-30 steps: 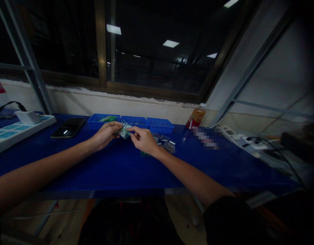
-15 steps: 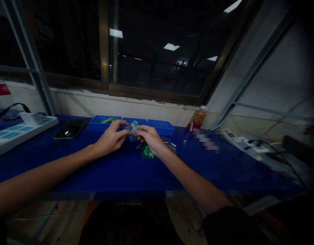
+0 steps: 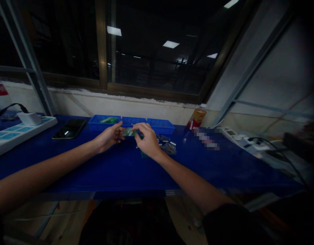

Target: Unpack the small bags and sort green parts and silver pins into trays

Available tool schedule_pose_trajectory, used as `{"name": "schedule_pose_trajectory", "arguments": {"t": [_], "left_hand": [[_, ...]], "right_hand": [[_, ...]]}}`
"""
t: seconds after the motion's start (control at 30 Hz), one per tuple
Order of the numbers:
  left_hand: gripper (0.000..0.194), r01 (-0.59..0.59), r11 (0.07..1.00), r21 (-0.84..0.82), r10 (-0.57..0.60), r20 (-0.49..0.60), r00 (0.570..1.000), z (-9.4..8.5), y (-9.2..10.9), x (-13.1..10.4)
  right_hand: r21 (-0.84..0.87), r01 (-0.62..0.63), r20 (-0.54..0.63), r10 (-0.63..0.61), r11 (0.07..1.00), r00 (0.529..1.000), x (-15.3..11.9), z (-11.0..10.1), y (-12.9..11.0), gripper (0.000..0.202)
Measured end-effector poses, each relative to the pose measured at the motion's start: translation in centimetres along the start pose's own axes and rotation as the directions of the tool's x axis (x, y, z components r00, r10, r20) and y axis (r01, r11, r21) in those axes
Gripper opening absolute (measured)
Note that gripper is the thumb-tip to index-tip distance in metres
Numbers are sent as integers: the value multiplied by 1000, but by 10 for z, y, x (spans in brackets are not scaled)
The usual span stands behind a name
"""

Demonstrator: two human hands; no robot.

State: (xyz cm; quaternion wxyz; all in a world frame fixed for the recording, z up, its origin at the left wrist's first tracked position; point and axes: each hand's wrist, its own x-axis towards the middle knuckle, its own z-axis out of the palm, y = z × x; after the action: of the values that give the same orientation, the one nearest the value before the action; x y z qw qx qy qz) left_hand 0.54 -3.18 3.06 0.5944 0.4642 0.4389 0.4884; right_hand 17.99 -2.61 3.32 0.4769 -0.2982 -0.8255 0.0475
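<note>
A small clear bag with something green inside (image 3: pixel 128 132) hangs between my hands, above the blue table. My left hand (image 3: pixel 109 136) has its fingers bent around the bag's left end. On the right side, my right hand (image 3: pixel 146 137) pinches the bag's other end between thumb and fingers. Beneath and beside my right hand lie small clear packets with metallic pieces (image 3: pixel 169 146). A bit of a green packet (image 3: pixel 144 154) shows below my right palm, mostly hidden.
Behind my hands stands a blue divided tray (image 3: pixel 160 126), with green packets in its left compartment. A phone (image 3: pixel 69 129) and a power strip (image 3: pixel 21 131) lie on the left. A bottle (image 3: pixel 197 118) stands at the back right, near another power strip (image 3: pixel 245 143).
My right hand has turned over the bag, its fingers now higher. My left hand has shifted slightly left and lower. The green packet beneath is now more covered.
</note>
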Motion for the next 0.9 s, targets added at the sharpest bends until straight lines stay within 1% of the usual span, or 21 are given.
{"name": "schedule_pose_trajectory", "arguments": {"t": [0.03, 0.1, 0.17, 0.27, 0.33, 0.37, 0.4, 0.43, 0.47, 0.5, 0.53, 0.57, 0.63, 0.7, 0.77, 0.8, 0.83, 0.87, 0.9], "left_hand": [[29, -24, 1000, -9, 24, 9, 1000, 0, -1, 0], [16, -115, 993, 3, 115, 14, 993, 2, -2, 0], [11, -235, 971, 36, 235, -2, 972, 2, -3, 0], [10, -382, 918, 105, 390, -71, 918, 0, -3, 2], [9, -459, 870, 179, 482, -114, 869, -3, -3, 3], [8, -499, 833, 239, 534, -113, 838, -4, -3, 3], [7, -538, 783, 312, 588, -90, 804, -5, -3, 3], [7, -571, 721, 393, 636, -49, 770, -5, -3, 2], [6, -595, 648, 475, 674, 7, 739, -6, -3, 1], [6, -607, 582, 541, 693, 60, 718, -6, -4, 0], [6, -614, 526, 588, 700, 110, 705, -6, -5, -1], [7, -623, 477, 620, 700, 159, 696, -5, -6, -1], [12, -645, 399, 652, 695, 244, 676, -6, -8, -1], [16, -668, 328, 668, 699, 304, 647, -7, -9, 0], [18, -669, 276, 690, 708, 325, 627, -9, -9, 1], [18, -662, 265, 701, 710, 323, 626, -9, -9, 2], [17, -651, 274, 708, 706, 311, 636, -9, -8, 2], [16, -633, 308, 711, 690, 291, 663, -9, -8, 2], [14, -607, 371, 703, 657, 264, 707, -8, -7, 2]], "right_hand": [[-21, 23, -7, -23, 1000, 1000, -1, 0, -1, 26], [-50, 23, -31, -25, 998, 999, -2, 0, -2, 28], [-63, -1, -51, -2, 998, 999, -2, 1, 0, 30], [-38, -70, -62, 68, 997, 996, 0, 3, 4, 26], [35, -170, -27, 171, 985, 985, 2, 3, 6, 16], [98, -250, 18, 249, 963, 968, 4, 3, 7, 15], [177, -349, 84, 339, 920, 937, 5, 3, 8, 20], [264, -454, 165, 424, 851, 891, 6, 4, 9, 29], [348, -549, 245, 491, 760, 836, 6, 4, 10, 37], [421, -620, 310, 537, 663, 785, 6, 5, 11, 43], [480, -659, 347, 565, 579, 749, 6, 5, 12, 44], [522, -674, 360, 581, 523, 730, 6, 6, 13, 41], [562, -671, 346, 599, 484, 722, 5, 7, 15, 29], [563, -669, 325, 614, 486, 719, 5, 9, 17, 17], [559, -663, 303, 621, 499, 723, 5, 10, 18, 11], [558, -652, 285, 620, 513, 731, 5, 11, 18, 10], [553, -637, 262, 614, 537, 745, 4, 12, 18, 10], [541, -615, 231, 601, 575, 765, 4, 12, 18, 10], [515, -578, 187, 576, 632, 796, 3, 11, 18, 10]]}}
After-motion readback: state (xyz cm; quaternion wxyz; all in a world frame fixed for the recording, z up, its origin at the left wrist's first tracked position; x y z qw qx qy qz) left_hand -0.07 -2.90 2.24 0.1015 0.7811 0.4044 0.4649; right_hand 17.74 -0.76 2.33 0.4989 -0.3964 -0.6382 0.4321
